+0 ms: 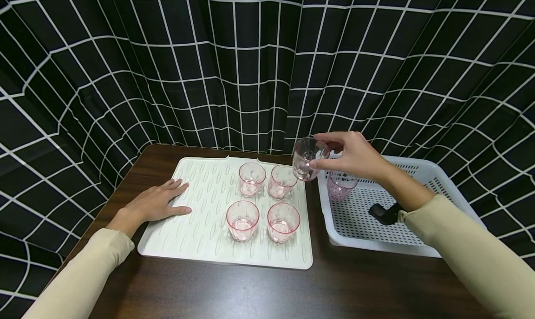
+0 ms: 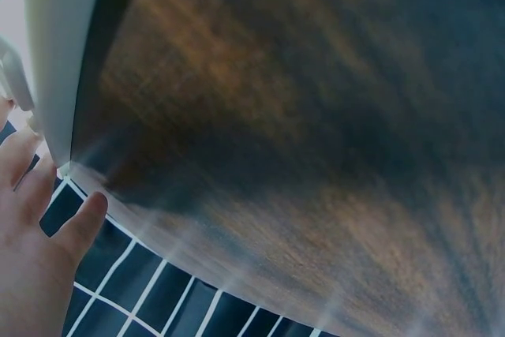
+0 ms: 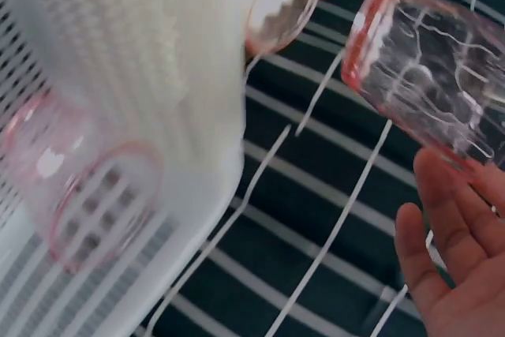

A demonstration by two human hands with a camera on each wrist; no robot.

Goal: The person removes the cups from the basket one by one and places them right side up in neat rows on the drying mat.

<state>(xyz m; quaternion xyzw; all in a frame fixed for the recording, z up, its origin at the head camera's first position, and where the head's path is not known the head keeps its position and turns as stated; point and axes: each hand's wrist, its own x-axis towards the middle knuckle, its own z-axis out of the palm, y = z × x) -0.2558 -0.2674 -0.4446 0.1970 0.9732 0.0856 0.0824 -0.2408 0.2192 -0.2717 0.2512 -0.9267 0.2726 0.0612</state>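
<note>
My right hand (image 1: 353,156) pinches a clear glass tumbler (image 1: 304,163) with a pinkish rim between thumb and fingers. It holds the tumbler upright with a slight tilt, raised above the gap between the white drying mat (image 1: 184,235) and the basket (image 1: 329,224). In the right wrist view the held tumbler's red rim (image 3: 367,37) shows beyond the fingers. My left hand (image 1: 160,202) rests flat on the mat's left edge, fingers spread. Several matching pink-tinted tumblers (image 1: 243,220) stand mouth up in two rows on the mat's right half.
Inside the white perforated basket, another pink tumbler (image 1: 342,185) stands near the left wall. The dark wood table (image 1: 200,291) carries mat and basket. A black curtain (image 1: 251,77) with a white grid surrounds its back and sides. A black wrist device (image 1: 384,214) sits at the right cuff.
</note>
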